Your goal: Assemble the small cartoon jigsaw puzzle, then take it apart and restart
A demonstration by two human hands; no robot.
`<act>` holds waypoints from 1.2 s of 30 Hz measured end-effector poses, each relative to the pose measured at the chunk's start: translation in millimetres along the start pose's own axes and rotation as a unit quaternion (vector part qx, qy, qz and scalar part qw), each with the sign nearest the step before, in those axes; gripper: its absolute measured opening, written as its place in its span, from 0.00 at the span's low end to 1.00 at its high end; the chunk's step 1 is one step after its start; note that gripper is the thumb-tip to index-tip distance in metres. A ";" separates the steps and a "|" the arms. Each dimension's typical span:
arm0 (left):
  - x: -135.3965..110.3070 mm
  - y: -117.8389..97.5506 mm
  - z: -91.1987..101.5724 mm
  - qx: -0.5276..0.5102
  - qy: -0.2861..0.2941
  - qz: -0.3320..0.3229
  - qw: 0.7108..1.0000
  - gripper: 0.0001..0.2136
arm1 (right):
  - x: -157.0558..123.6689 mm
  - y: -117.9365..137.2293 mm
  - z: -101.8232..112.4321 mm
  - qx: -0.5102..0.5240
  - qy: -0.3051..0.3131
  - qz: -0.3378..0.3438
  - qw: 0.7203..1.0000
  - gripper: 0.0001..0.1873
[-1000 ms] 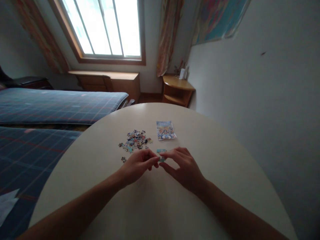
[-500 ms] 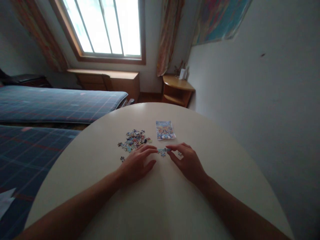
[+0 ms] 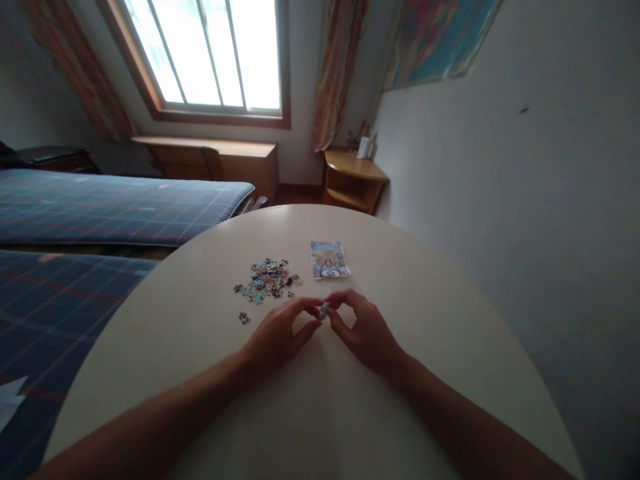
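Jigsaw piece (image 3: 324, 311) between fingertips of left hand (image 3: 275, 333) and right hand (image 3: 369, 331), thumbs and forefingers nearly closed on it. Loose piece (image 3: 244, 318) near left hand; jigsaw pile (image 3: 270, 279) beyond, printed picture sheet (image 3: 329, 259) right of pile, these on round surface (image 3: 395, 267).

Dim across most of the room, lit by daylight through the brown wood-framed window with dark vertical bars (image 3: 215, 57) — blown out to near white. Brightest indoors on the pale wooden desktop (image 3: 245, 148) below it, with a faint sheen along the far rim of the round cream table (image 3: 435, 320). Greyer on the near side, with soft shadow between the bare forearms (image 3: 170, 407). Darkening down the white wall (image 3: 500, 187) toward the lower right. Stretched and tilted toward the edges. Soft in detail — too coarse to make out the small pale puzzle piece (image 3: 323, 311) between bare left hand (image 3: 275, 337) and bare right hand (image 3: 370, 337).
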State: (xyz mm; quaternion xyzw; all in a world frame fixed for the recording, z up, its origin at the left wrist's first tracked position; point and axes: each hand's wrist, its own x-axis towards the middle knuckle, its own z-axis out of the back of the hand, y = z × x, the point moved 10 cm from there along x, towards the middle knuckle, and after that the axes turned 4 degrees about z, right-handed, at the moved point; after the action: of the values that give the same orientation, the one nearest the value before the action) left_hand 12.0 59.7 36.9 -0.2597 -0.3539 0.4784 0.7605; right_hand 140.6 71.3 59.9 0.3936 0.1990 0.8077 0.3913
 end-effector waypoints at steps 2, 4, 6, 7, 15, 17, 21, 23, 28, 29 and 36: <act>-0.7 0.7 1.8 -0.021 -0.014 0.008 1.000 0.10 | -1.6 -0.3 -2.8 0.018 -0.002 -0.015 1.000 0.05; -1.0 3.1 5.0 -0.037 -0.031 0.021 0.999 0.09 | -2.6 -1.2 -3.7 0.043 -0.007 -0.030 0.999 0.04; -1.4 5.7 9.0 -0.048 -0.050 0.037 0.997 0.09 | -3.0 -1.9 -2.7 0.062 -0.015 -0.041 0.997 0.06; -1.7 6.6 10.9 -0.052 -0.059 0.043 0.996 0.09 | -3.0 -1.7 -2.5 0.068 -0.015 -0.044 0.997 0.06; -1.5 3.9 10.6 0.012 -0.058 0.035 0.998 0.05 | 0.9 -3.5 -2.7 0.103 -0.006 -0.031 0.994 0.07; -1.0 -1.1 5.9 0.063 -0.037 -0.001 0.997 0.10 | 3.0 -10.2 1.9 0.087 -0.021 -0.023 0.996 0.08; -3.4 -8.9 -9.1 0.156 0.014 -0.071 0.985 0.19 | 6.3 -35.7 8.8 0.044 -0.036 -0.051 0.997 0.07; -4.9 -7.1 -14.8 0.191 0.035 -0.075 0.978 0.21 | 7.6 -44.6 9.0 0.034 -0.032 -0.060 0.997 0.06; -7.9 -4.9 -25.2 0.237 0.086 -0.082 0.964 0.20 | 9.0 -52.2 4.1 0.020 -0.010 -0.076 0.997 0.07; -7.9 -4.8 -25.7 0.243 0.090 -0.082 0.962 0.21 | 9.1 -52.5 2.8 0.019 -0.005 -0.080 0.997 0.07; -8.1 -4.2 -26.8 0.251 0.094 -0.087 0.959 0.21 | 11.0 -54.9 0.9 0.017 0.008 -0.086 0.996 0.10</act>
State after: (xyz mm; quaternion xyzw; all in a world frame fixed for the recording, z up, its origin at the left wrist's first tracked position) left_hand 33.0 49.1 21.2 -0.0727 -0.1705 0.4569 0.8700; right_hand 163.2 113.6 31.2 0.3752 0.2490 0.7704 0.4513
